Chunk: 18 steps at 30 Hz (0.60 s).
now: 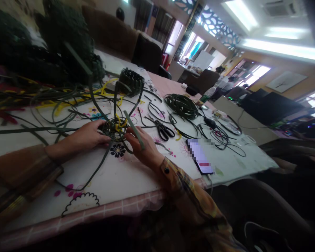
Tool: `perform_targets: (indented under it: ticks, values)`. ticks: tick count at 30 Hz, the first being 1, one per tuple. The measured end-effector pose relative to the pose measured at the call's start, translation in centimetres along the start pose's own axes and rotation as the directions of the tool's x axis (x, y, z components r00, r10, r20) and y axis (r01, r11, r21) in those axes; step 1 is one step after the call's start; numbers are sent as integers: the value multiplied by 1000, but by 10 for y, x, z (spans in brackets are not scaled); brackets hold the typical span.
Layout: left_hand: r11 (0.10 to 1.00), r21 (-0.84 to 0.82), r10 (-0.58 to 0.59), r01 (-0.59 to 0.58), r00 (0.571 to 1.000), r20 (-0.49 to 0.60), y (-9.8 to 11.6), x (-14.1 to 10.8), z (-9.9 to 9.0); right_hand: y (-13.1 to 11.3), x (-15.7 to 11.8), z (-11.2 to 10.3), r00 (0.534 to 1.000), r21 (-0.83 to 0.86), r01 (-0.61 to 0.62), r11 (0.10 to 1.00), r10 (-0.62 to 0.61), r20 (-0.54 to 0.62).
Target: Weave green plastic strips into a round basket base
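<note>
A small, partly woven basket (112, 134) of dark green flat strips sits on the patterned tablecloth, its long loose strips sticking up and outward. Yellow ties (120, 123) show inside it. My left hand (93, 134) is closed around the basket's left side, thumb toward me. On the right side, my right hand (141, 141) has its fingers bent against the rim. One green strip (133, 128) rises across that hand's fingers; whether they pinch it or only the rim is hard to see. Black-handled scissors (165, 131) lie to the right.
A finished-looking woven piece (131, 82) stands behind, with large dark green woven pieces (65, 45) at left. Coiled strips (182, 106) lie at right, near a phone (201, 157) and a bottle (208, 93). Another person's arm (283, 164) shows at far right.
</note>
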<state>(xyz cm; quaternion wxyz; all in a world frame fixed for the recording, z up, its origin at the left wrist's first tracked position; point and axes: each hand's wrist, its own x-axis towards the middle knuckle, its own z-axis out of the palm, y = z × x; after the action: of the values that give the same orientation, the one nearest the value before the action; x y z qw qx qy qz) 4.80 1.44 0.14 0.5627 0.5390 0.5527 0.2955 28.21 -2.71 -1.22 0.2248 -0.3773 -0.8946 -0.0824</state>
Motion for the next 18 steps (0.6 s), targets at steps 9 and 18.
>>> perform_targets:
  ticks: [9, 18]
  values:
    - [989, -148, -17, -1, 992, -123, 18, 1, -20, -19, -12, -21, 798, 558, -176, 811, 450, -401]
    - [989, -97, 104, -111, 992, -71, 13, -7, -11, 2, 11, 16, 668, 919, -361, -159, 643, 374]
